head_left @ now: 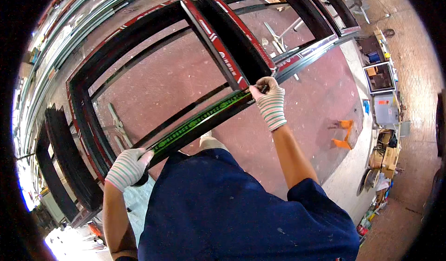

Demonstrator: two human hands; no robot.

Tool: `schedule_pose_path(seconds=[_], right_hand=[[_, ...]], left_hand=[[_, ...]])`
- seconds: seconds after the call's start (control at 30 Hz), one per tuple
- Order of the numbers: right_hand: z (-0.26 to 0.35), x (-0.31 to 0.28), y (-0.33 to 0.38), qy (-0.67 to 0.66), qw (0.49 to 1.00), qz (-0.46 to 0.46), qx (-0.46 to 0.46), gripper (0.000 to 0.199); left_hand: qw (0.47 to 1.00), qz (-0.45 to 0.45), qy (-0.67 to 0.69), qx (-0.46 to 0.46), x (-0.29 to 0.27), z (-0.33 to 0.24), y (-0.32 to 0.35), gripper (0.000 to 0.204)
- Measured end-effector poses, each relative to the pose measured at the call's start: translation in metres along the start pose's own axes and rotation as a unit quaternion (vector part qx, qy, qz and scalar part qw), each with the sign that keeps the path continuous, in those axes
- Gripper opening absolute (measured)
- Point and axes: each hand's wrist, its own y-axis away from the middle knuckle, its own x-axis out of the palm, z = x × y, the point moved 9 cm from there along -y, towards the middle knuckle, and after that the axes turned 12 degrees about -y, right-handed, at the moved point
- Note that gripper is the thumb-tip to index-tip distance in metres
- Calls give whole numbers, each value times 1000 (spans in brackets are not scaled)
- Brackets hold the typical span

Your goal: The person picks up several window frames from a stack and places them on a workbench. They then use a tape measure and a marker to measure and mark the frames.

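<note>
A large black window frame point(216, 47) with red protective film lies in front of me, its opening showing the red floor below. Along its near side runs a black bar with green printed film point(200, 118); whether it is joined to the frame I cannot tell. My left hand point(127, 169), in a striped knit glove, is closed round the bar's left end, its fingers partly hidden. At the right end, by the frame's corner, my right hand point(270, 102), gloved alike, pinches the bar between thumb and bent fingers.
More red-filmed frames point(297, 56) stand farther right. Long metal profiles point(88, 17) lie at far left, with black frame pieces point(69, 163) upright below them. An orange stand point(344, 134) is on the floor to the right, near boxes point(386, 110) and a cable spool point(370, 179).
</note>
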Motion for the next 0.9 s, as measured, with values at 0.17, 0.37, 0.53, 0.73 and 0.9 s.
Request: schedule_pose_path(seconds=[0.17, 0.37, 0.53, 0.73, 0.9], right_hand=[[-4, -3, 6, 27, 992, -51, -110, 21], [5, -2, 17, 132, 983, -58, -116, 20], [-15, -11, 12, 131, 984, -84, -91, 23], [-11, -3, 12, 166, 975, -99, -112, 23], [-10, -6, 15, 157, 974, -127, -101, 28]], left_hand=[[996, -18, -73, 41, 3, 3, -4, 48], [998, -21, -54, 4, 9, 48, 18, 50], [995, -61, -73, -38, 15, 162, 83, 50], [989, -84, -40, -113, 22, 259, 133, 39], [989, -121, -48, -77, 30, 269, 127, 37]])
